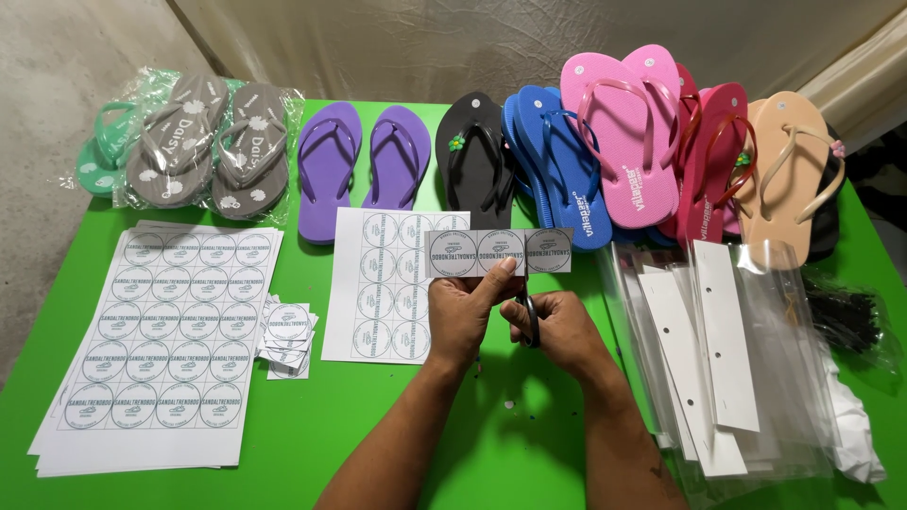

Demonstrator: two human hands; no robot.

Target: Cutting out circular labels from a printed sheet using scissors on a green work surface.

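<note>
White round-label sheets (156, 345) left, clear bags (746, 378) right.

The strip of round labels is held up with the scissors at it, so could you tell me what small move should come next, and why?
Probably close the scissors through the strip between two labels: the left hand pinches it and the right hand has the blades just beneath it.

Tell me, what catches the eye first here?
The row of bright flip-flops along the far edge of the green table. At the centre, the left hand holds a strip of round labels while the right hand works scissors. Label sheets lie at the left.
</note>
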